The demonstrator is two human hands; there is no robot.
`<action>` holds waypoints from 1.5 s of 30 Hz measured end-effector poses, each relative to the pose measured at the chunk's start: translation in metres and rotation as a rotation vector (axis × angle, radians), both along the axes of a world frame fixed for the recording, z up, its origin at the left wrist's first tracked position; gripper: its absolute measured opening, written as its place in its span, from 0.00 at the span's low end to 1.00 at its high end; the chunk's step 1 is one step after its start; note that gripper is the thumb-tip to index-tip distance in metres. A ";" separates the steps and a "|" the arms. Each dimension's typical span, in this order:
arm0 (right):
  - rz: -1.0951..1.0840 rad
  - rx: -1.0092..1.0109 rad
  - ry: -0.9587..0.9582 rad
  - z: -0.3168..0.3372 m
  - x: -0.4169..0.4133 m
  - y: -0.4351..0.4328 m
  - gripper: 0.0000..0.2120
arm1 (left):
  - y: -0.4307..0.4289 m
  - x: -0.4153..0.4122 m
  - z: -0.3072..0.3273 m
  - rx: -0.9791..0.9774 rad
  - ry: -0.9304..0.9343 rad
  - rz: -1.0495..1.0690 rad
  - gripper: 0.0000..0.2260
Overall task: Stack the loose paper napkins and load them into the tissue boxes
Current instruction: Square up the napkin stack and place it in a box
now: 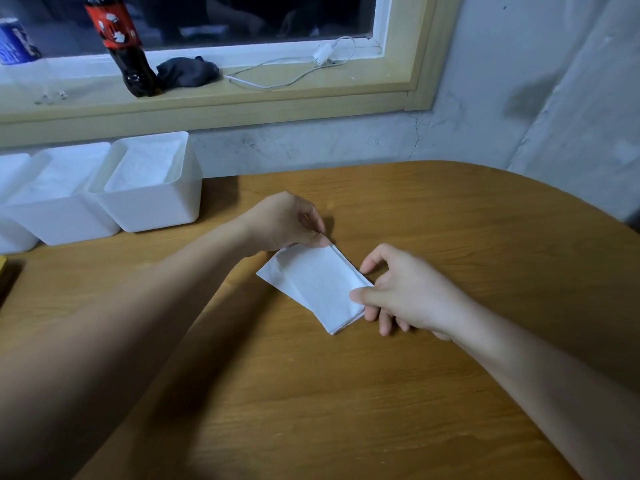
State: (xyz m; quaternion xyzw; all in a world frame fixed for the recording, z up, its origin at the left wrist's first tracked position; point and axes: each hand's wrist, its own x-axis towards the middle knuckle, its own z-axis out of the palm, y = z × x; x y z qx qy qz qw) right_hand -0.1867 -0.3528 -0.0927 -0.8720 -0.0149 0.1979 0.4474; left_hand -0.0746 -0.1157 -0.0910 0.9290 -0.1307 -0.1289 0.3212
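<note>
Forearms, two, bare: left forearm [138, 323] enters from the lower left, right forearm [536, 368] from the lower right. Both reach over the table [346, 410], which is wooden with a rounded far-right edge.

Table surface, left to right:
1. Yellow object [2, 268], cut off by the left frame edge; kind cannot be told.
2. Tissue boxes [156, 209], three, white, open-topped, in a close row at the far left against the wall. The middle and right ones show white napkins inside, filled close to the rim. The leftmost is mostly out of frame.
3. Left hand [287, 220], fingers curled, thumb and fingertips pinching the far corner of the napkin stack.
4. Napkin stack [315, 285], white, several sheets, at the table's centre, set on a diagonal, well apart from the boxes. One sheet juts out at the left corner. Whether the right edge is lifted off the wood cannot be told.
5. Right hand [405, 292], thumb pressed on top of the stack's near-right corner, fingers curled beside and beneath that edge, pinching it.

Window sill [242, 95], left to right:
1. Blue can [15, 41], partly out of frame.
2. Cola bottle [123, 46], dark liquid, red label, leaning in the wide-angle view.
3. Dark cloth [188, 71], bunched, just beside the bottle's base.
4. White charger cable [298, 69], loosely looped, plug at its right end.
</note>
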 end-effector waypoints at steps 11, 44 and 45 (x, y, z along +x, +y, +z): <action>0.018 -0.223 -0.096 -0.001 0.003 0.000 0.11 | -0.007 0.010 0.013 0.232 -0.020 -0.174 0.05; -0.016 -0.167 -0.192 -0.009 0.030 0.006 0.11 | 0.034 -0.005 0.002 0.040 0.040 0.075 0.07; -0.001 -0.256 -0.234 -0.008 0.030 0.005 0.11 | 0.034 -0.005 0.001 0.053 0.019 0.074 0.08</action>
